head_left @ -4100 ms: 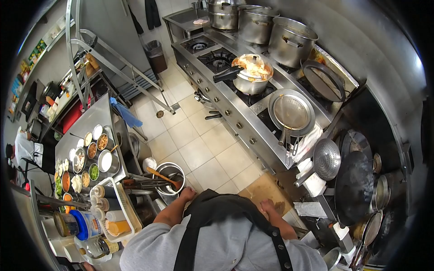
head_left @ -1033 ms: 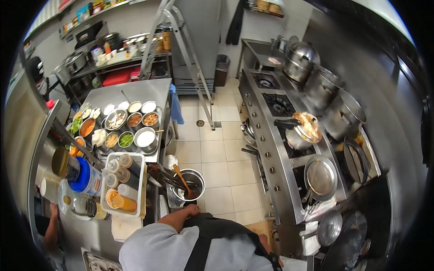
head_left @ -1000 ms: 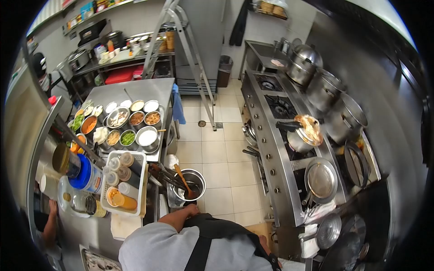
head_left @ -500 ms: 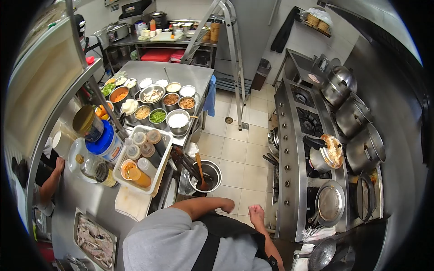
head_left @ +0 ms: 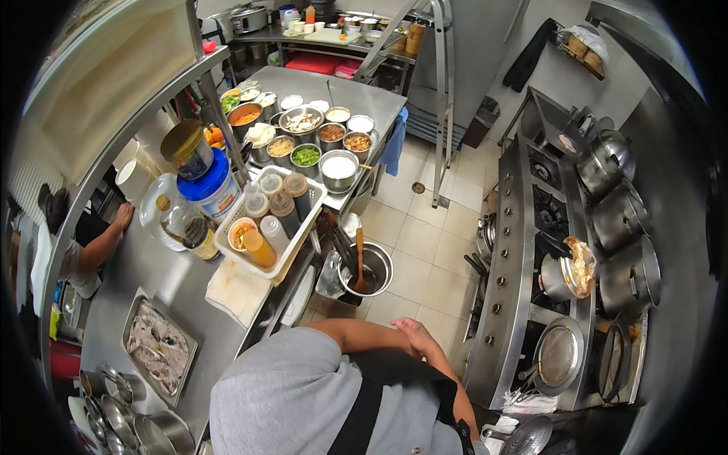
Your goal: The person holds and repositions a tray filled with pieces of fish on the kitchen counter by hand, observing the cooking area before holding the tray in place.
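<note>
My left hand (head_left: 414, 346) lies against my right wrist, with its fingers mostly hidden there. My right hand (head_left: 410, 328) is just above it, fingers curled in, and no object shows in it. Both hands are in front of my black apron (head_left: 394, 373), over the tiled floor. Nearest to them stands a steel pot (head_left: 385, 282) containing a wooden spatula (head_left: 362, 282) and dark-handled utensils (head_left: 339, 241). Left of the pot, a white basket (head_left: 282, 267) of squeeze bottles (head_left: 260, 248) sits on the counter's edge, with a folded cloth (head_left: 236, 294) beside it.
A stove (head_left: 485, 341) runs along the right, bearing a small pot (head_left: 557, 278), strainers (head_left: 560, 353) and large pots (head_left: 629, 277). Ingredient containers (head_left: 305, 156) crowd the left counter, with a meat tray (head_left: 155, 345) nearer. A stepladder (head_left: 442, 106) stands ahead. Another person's hand (head_left: 123, 215) rests at far left.
My hands, apart before, have come together, my left hand now against my right wrist. My view has shifted, so the counter and stove appear farther right. The other person's hand stays on the counter.
</note>
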Motion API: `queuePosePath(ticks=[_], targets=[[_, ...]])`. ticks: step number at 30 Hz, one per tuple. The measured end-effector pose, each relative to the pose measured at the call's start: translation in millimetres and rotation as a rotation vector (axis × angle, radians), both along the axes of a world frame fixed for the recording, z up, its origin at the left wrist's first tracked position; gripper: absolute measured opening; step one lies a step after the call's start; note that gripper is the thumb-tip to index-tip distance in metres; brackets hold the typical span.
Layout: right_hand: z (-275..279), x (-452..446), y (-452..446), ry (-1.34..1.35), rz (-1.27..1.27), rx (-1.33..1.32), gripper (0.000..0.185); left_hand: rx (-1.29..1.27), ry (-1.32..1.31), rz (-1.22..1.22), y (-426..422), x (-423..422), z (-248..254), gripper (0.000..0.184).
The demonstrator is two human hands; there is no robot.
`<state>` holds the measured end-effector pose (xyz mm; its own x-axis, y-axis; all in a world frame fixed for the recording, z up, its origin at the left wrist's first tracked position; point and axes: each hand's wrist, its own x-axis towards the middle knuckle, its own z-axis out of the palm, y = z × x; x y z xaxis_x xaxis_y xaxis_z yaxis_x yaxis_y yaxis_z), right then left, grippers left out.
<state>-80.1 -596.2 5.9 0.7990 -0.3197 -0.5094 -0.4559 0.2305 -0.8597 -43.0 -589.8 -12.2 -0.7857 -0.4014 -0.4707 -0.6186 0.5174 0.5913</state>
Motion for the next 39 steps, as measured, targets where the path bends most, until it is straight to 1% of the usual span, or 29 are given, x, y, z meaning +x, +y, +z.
queuePosePath(ticks=[6, 9, 12, 15, 18, 21, 23, 24, 27, 30, 33, 36, 39], targets=[[5, -8, 4, 0.083, -0.025, 0.138, 0.032, 0.016, 0.040, 0.070, 13, -9, 3, 0.027], [-3, -16, 8, 0.076, 0.028, 0.079, 0.034, 0.021, 0.054, 0.112, 21, -12, 6, 0.028], [-10, -22, 11, 0.066, 0.061, 0.083, 0.035, 0.029, 0.069, 0.164, 28, -16, 7, 0.028], [-10, -21, 18, 0.086, 0.136, 0.070, 0.035, 0.027, 0.081, 0.216, 37, -15, 10, 0.028], [2, -17, 29, 0.039, 0.216, 0.025, 0.034, 0.025, 0.099, 0.280, 43, -14, 15, 0.028], [5, -10, 35, 0.052, 0.259, 0.051, 0.034, 0.018, 0.123, 0.339, 52, -9, 19, 0.028], [13, -4, 40, 0.079, 0.249, 0.138, 0.035, 0.006, 0.139, 0.373, 56, -2, 23, 0.028], [17, 0, 40, 0.092, 0.242, 0.176, 0.035, 0.000, 0.142, 0.393, 59, 2, 25, 0.028], [16, 15, 42, 0.031, 0.359, -0.147, 0.031, -0.023, 0.162, 0.457, 69, 17, 30, 0.028], [24, 37, 54, 0.027, 0.401, -0.099, 0.032, -0.046, 0.201, 0.551, 84, 40, 33, 0.029], [19, 66, 71, 0.011, 0.384, 0.083, 0.030, -0.077, 0.255, 0.664, 107, 71, 38, 0.029], [54, 107, 101, 0.087, 0.526, 0.065, 0.030, -0.110, 0.301, 0.779, 137, 102, 42, 0.029], [43, 141, 127, 0.014, 0.627, -0.026, 0.031, -0.147, 0.329, 0.889, 167, 132, 45, 0.029]])
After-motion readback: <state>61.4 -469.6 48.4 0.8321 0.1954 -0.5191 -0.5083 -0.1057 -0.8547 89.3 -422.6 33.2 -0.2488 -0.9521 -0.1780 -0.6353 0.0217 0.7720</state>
